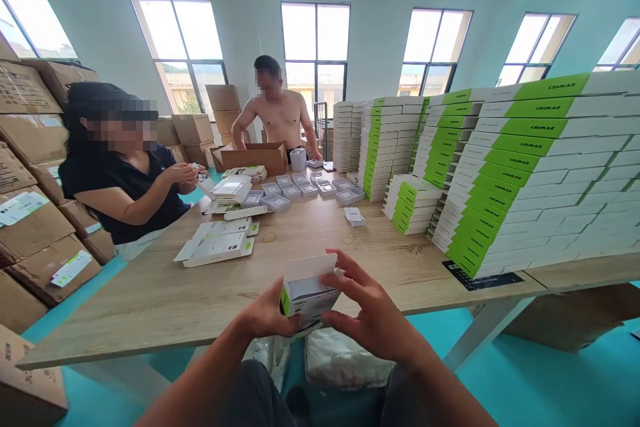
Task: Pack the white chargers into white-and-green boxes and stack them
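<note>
A white and green cardboard box (pixel 311 303) is held over the near table edge, its end flap standing up. My left hand (pixel 267 312) grips its left side, thumb on the near face. Around the right side curl the fingers of my right hand (pixel 363 303), with fingertips at the opening and the thumb by the lower edge. Something pale shows inside the box, but I cannot make out what. Flattened white and green cartons (pixel 217 243) lie on the table to the left, beyond my left hand.
Tall stacks of white and green boxes (pixel 530 173) cover the table's right side. Clear plastic trays (pixel 300 187) lie mid-table near a small labelled card (pixel 354 215). One co-worker (pixel 130 173) sits at left, another (pixel 275 113) stands behind an open brown carton (pixel 255 159).
</note>
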A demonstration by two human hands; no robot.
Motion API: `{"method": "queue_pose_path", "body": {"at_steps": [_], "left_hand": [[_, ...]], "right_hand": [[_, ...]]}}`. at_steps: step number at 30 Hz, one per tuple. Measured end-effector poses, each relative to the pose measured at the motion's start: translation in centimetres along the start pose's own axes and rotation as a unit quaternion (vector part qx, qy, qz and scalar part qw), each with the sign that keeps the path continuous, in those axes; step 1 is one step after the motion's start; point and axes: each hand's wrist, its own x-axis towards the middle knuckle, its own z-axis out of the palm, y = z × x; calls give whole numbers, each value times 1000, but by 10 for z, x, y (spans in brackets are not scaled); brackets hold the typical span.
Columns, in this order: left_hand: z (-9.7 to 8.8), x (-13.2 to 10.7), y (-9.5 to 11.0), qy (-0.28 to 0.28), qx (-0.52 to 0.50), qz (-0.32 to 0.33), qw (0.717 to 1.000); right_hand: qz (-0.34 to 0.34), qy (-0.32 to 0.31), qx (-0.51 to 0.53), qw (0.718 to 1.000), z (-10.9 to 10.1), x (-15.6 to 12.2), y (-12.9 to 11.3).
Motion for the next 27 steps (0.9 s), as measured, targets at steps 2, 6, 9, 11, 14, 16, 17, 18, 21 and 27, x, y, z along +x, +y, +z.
{"method": "queue_pose_path", "body": {"at_steps": [2, 6, 9, 11, 14, 16, 17, 18, 21, 27], "left_hand": [[1, 1, 3, 3, -18, 1, 1000], [7, 2, 8, 72, -46, 16, 996], [15, -3, 4, 223, -55, 63, 971], [18, -8, -3, 264, -26, 75, 961], [14, -17, -12, 241, 50, 63, 967], [7, -21, -14, 214, 106, 60, 969], [4, -22, -13, 199, 135, 58, 969], [0, -23, -11, 187, 162, 56, 967], [-7, -23, -4, 177, 228, 70, 955], [1, -24, -1, 212, 253, 104, 938]], "right_hand": [[25, 12, -9, 1000, 4, -5, 5], [89, 111, 46, 989, 20, -18, 21], [98, 160, 69, 980, 26, -22, 33], [76, 146, 55, 985, 25, -20, 38], [25, 97, 37, 994, 21, -15, 45], [-12, 63, 18, 998, 19, -11, 49], [-28, 51, 5, 998, 18, -10, 51], [-42, 42, -10, 998, 17, -8, 53], [-66, 30, -49, 996, 15, -5, 55], [-90, 31, -42, 995, 14, 1, 47]]}}
